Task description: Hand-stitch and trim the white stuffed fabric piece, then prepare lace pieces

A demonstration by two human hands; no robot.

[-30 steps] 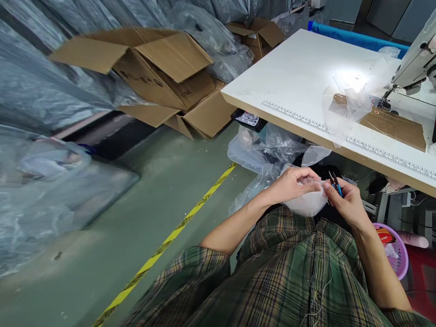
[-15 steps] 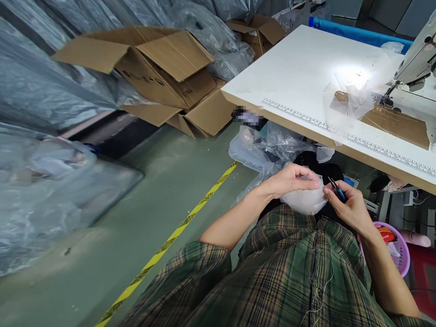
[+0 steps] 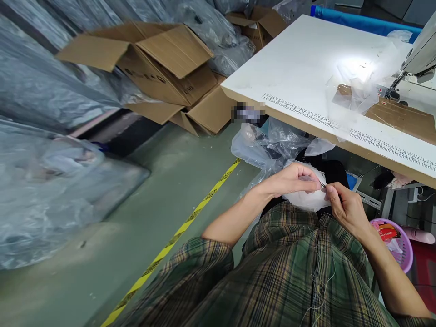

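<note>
Over my lap, my left hand [image 3: 295,179] is closed, thumb and fingers pinching the edge of a sheer white fabric piece [image 3: 304,200]. The fabric hangs rounded and bunched below the fingers. Beside it on the right, my right hand [image 3: 348,206] is closed around small thread snips [image 3: 323,185]. Their dark tips point left and meet the fabric edge by my left fingertips. My fingers hide the handle, and whether the blades are apart is too small to tell.
A white sewing table [image 3: 289,68] with a printed ruler edge stands ahead, bearing a sewing machine [image 3: 420,54] and sheer fabric [image 3: 357,91]. Open cardboard boxes [image 3: 163,68] and plastic-wrapped bundles [image 3: 51,195] lie left. A purple basket [image 3: 407,247] sits low right.
My right hand has turned the snips from pointing up, blue handle showing, to pointing left at the fabric edge. My left hand keeps its pinch, and the view has shifted slightly.
</note>
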